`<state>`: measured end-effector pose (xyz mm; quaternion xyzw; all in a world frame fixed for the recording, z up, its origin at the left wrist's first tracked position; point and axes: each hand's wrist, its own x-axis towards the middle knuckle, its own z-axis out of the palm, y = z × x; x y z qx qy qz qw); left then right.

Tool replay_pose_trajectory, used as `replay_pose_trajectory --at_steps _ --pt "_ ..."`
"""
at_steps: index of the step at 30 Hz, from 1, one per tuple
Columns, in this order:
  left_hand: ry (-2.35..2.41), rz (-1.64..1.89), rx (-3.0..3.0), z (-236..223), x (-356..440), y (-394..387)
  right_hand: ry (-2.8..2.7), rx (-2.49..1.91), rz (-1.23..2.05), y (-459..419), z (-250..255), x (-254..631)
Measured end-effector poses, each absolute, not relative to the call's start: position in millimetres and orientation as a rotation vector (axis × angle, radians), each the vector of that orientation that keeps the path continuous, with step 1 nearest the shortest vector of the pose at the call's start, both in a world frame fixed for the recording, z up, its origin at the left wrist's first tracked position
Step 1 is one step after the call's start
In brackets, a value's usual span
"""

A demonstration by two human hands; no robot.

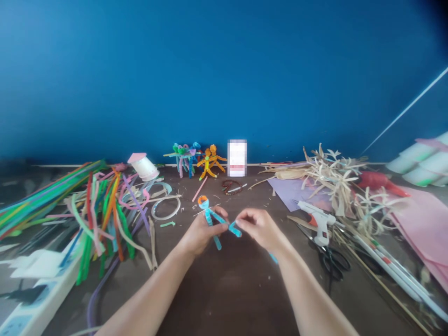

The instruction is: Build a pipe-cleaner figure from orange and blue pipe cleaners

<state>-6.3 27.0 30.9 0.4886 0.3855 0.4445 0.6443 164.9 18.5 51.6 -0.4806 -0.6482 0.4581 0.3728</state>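
Note:
A light blue pipe-cleaner figure (pixel 208 215) with an orange patch on its round head is upright above the middle of the table. My left hand (pixel 199 234) is closed around its body, thumb and fingers pinching it. One blue limb slants right towards my right hand (pixel 261 227). The right fingertips pinch a bent light blue pipe cleaner (pixel 235 230) at that limb's end; whether the two pieces are joined I cannot tell. Another blue end shows beneath my right wrist. Finished-looking green, pink and blue figures (pixel 185 156) and orange figures (pixel 211 161) stand by the wall.
Coloured pipe cleaners (pixel 101 214), a tape roll (pixel 166 208) and a power strip (pixel 52 289) lie on the left. On the right are a glue gun (pixel 320 224), black-handled scissors (pixel 334 263), dried husk strips (pixel 338 179) and pink sheets (pixel 420 224). A bead string (pixel 234 187) lies ahead.

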Motion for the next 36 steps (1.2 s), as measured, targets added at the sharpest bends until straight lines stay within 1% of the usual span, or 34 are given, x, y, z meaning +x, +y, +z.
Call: replay_pose_trajectory --at_steps 3,5,11,16,18,23,25,28,31,36 --pt "0.737 1.052 0.878 26 -3 25 -1.439 -1.185 1.424 22 44 159" --pt "0.709 1.108 0.781 23 -1 24 -1.317 -1.180 1.504 22 38 152" --pt "0.800 1.251 0.706 20 6 24 -1.249 -1.203 1.505 17 25 132" --pt "1.030 1.366 0.897 22 8 23 -1.369 -1.271 1.515 10 26 124" --pt "1.165 1.407 1.058 23 7 23 -1.520 -1.304 1.411 7 30 124" --pt "1.332 1.368 1.387 25 3 23 -1.916 -1.376 0.762 1 39 131" --pt "1.311 1.327 1.384 26 2 24 -1.998 -1.430 0.591 0 40 134" --pt "1.235 1.327 1.274 27 4 23 -2.073 -1.483 0.481 0 37 135" --pt "1.191 1.326 1.221 26 5 22 -2.107 -1.488 0.446 1 35 135" --pt "1.271 1.313 1.189 21 5 25 -2.095 -1.498 0.402 1 35 134"
